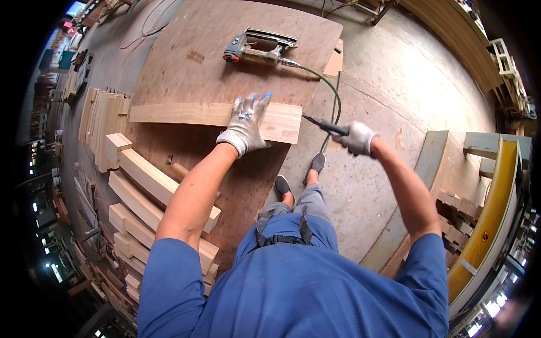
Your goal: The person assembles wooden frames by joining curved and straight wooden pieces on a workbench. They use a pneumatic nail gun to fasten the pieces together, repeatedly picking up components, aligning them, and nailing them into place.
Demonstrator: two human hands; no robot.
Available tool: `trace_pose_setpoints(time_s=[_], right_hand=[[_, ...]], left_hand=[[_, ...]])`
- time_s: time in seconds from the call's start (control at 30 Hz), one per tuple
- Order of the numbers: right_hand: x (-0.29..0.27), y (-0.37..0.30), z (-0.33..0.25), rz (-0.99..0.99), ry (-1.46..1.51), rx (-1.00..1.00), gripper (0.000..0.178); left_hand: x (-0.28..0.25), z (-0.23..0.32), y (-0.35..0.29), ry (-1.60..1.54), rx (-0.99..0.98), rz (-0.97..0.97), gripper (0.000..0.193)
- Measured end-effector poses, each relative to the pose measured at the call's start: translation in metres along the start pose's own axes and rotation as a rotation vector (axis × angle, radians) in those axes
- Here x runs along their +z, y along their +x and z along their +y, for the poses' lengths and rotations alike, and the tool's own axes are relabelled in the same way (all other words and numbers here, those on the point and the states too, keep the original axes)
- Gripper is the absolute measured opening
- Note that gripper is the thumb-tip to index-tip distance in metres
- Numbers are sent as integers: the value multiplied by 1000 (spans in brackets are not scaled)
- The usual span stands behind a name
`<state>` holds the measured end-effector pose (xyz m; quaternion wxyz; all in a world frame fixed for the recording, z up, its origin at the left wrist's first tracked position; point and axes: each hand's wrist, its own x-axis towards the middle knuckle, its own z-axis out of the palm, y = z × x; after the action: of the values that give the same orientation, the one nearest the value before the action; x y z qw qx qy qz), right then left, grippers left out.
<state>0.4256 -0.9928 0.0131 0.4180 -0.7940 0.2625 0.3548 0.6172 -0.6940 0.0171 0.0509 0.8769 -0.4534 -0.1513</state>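
Observation:
My left hand [246,123], in a grey glove with blue fingertips, lies flat with fingers spread on a pale curved wooden board [186,114]. The board lies across a brown plywood worktable [186,67]. My right hand [358,138], also gloved, is closed around the dark handles of a pair of pliers [321,124]. The pliers' tip points at the right end of the board, close to it; I cannot tell whether it touches.
A pneumatic nail gun [256,48] lies at the table's far side, its green hose [332,96] running down off the edge. Curved wooden pieces [141,191] are stacked at the left. A yellow curved form [487,225] and wood blocks stand at the right.

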Motion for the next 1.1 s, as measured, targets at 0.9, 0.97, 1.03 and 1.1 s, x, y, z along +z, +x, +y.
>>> trace_pose_setpoints(time_s=[0.9, 0.97, 1.03, 1.1], right_hand=[[142, -24, 17, -6, 1290, -84, 35], [136, -32, 9, 149, 1171, 2, 28], [133, -36, 10, 176, 1177, 28, 22], [128, -33, 7, 211, 1087, 41, 22]], left_hand=[[9, 14, -21, 71, 11, -75, 137], [20, 20, -38, -46, 111, -35, 138], [23, 27, -65, -165, 126, 49, 136], [33, 16, -87, -222, 59, 245, 134]])
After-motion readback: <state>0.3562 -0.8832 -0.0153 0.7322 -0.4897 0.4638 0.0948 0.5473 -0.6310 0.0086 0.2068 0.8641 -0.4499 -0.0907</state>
